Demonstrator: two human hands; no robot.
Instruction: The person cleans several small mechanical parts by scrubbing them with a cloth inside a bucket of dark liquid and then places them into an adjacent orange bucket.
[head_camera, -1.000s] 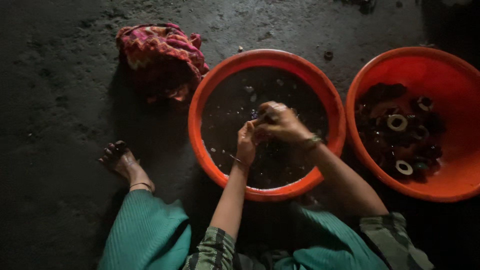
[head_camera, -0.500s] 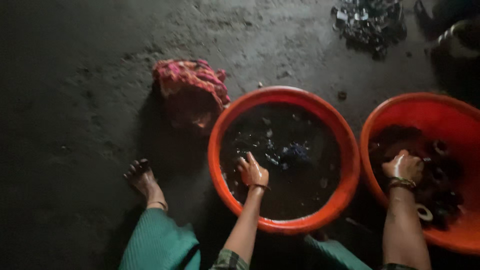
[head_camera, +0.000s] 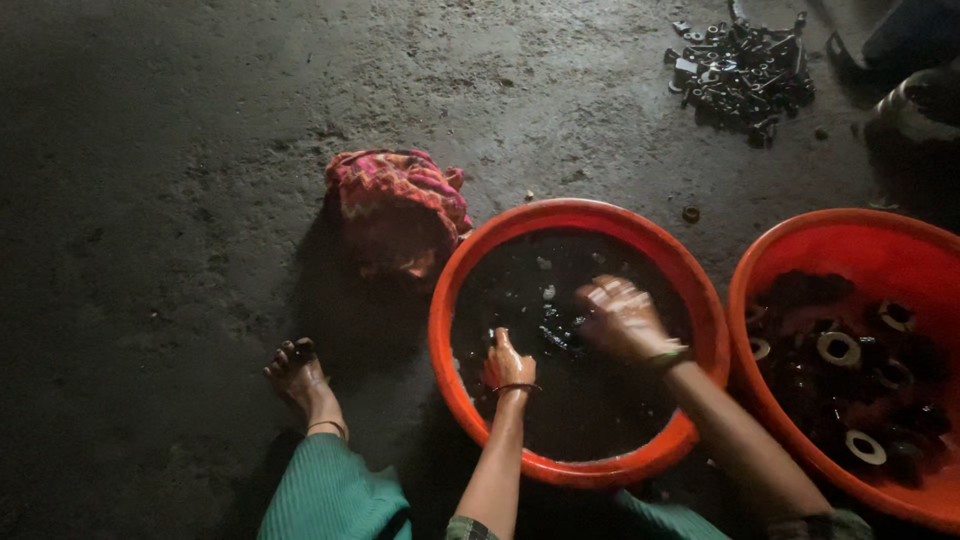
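From the head camera, both your hands are inside the orange basin (head_camera: 455, 330) of dark liquid. Your left hand (head_camera: 508, 362) is curled shut around something small and dark that can't be made out. Your right hand (head_camera: 620, 318) is blurred, so I cannot tell how its fingers stand. A second orange basin (head_camera: 840, 235) of ring-shaped metal parts (head_camera: 838, 348) sits just to the right, a pink cloth (head_camera: 393, 195) on the left.

Your orange tub (head_camera: 455, 330) is glossy plastic, holding dark, wet liquid (head_camera: 590, 410). The floor (head_camera: 180, 180) looks rough, matt concrete. That pink cloth (head_camera: 395, 195) is woven.
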